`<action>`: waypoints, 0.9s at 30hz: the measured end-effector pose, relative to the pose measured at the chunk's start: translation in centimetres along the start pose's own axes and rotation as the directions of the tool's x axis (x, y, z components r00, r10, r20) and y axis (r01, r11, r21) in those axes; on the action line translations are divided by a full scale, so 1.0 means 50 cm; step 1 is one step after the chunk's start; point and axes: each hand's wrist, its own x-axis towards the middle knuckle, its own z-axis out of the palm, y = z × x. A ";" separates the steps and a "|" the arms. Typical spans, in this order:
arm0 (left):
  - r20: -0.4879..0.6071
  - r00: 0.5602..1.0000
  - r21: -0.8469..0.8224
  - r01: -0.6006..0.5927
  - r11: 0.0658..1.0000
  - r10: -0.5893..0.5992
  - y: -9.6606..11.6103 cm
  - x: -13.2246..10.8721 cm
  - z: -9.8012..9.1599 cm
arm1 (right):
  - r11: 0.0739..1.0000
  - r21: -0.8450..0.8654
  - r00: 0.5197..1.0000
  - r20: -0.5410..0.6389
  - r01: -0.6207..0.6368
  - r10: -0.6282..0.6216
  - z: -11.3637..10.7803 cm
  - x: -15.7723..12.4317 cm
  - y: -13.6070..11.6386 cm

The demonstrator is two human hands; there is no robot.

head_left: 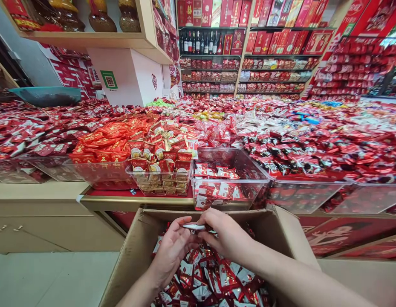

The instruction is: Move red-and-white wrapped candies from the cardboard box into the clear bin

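Item in hand: one small wrapped packet (194, 227), pale edge showing, raised above the open carton (298, 238).
Right hand (221, 232): thumb and fingers pinched on the packet's right part.
Left hand (176, 247): fingers half curled around the left end; whether they grip or only touch, cannot tell.
Weight, judged: very light, a fingertip load.
Wrapper, judged: thin, glossy film, rather slippery; flexible at the ends, firmer over the filling.
Fragility, judged: contents may crush under a hard squeeze.
Best hold, judged: light pinch on the flat faces or a sealed end.
Carton stock: red-and-white packets (228, 275) in a loose, jumbled heap; brown cardboard, top open, below the bench edge.
Clear bin (229, 181): transparent plastic, just beyond the carton, part filled with red-and-white packets.
Bins to its left: durian-printed packets (161, 153) heaped next to it, then orange-red packets (103, 143).
Bench (38, 190): pale top and cupboard fronts at left, metallic edging towards the middle.
Room: shop; wall shelves (213, 55) with bottles (202, 43) and red boxes; white pillar (137, 76); teal basket (47, 97); pale tiled floor (73, 273).
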 end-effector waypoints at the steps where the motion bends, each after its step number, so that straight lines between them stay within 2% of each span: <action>1: 0.025 0.999 -0.041 0.026 0.999 -0.025 0.002 0.000 0.000 | 0.999 -0.027 0.999 -0.001 0.036 -0.036 0.004 -0.002 0.001; 3: 0.035 0.999 -0.073 0.031 0.997 -0.029 0.006 0.002 -0.001 | 0.993 -0.033 0.993 0.022 0.116 -0.116 0.009 -0.005 0.000; 5: -0.004 0.999 -0.033 -0.037 0.999 0.036 0.009 0.005 -0.005 | 0.983 0.031 0.982 0.062 0.179 -0.180 0.005 -0.006 -0.004; 8: -0.049 0.985 0.103 -0.158 0.982 0.164 0.011 0.010 -0.015 | 0.968 0.190 0.977 0.109 0.161 -0.184 -0.011 -0.001 -0.008; 11: -0.053 0.968 0.207 -0.228 0.951 0.244 0.011 0.011 -0.022 | 0.948 0.319 0.993 0.111 0.003 -0.040 -0.021 0.005 -0.003; 14: -0.016 0.962 0.265 -0.258 0.929 0.271 0.010 0.008 -0.023 | 0.911 0.373 0.983 0.113 -0.176 0.143 -0.014 0.009 0.004; 16: 0.000 0.963 0.282 -0.260 0.924 0.270 0.009 0.006 -0.020 | 0.910 0.359 0.975 0.145 -0.209 0.167 -0.006 0.010 0.007; 19: 0.009 0.970 0.249 -0.237 0.939 0.243 0.008 0.003 -0.016 | 0.937 0.292 0.974 0.174 -0.193 0.147 0.003 0.009 0.006; 25: 0.069 0.997 0.225 -0.061 0.973 0.046 0.004 0.001 -0.012 | 0.951 0.208 0.969 0.139 -0.229 0.203 0.002 0.002 -0.004; 27: 0.050 0.998 0.260 -0.047 0.964 0.035 0.002 0.000 -0.010 | 0.960 0.170 0.971 0.132 -0.222 0.201 0.002 0.002 -0.002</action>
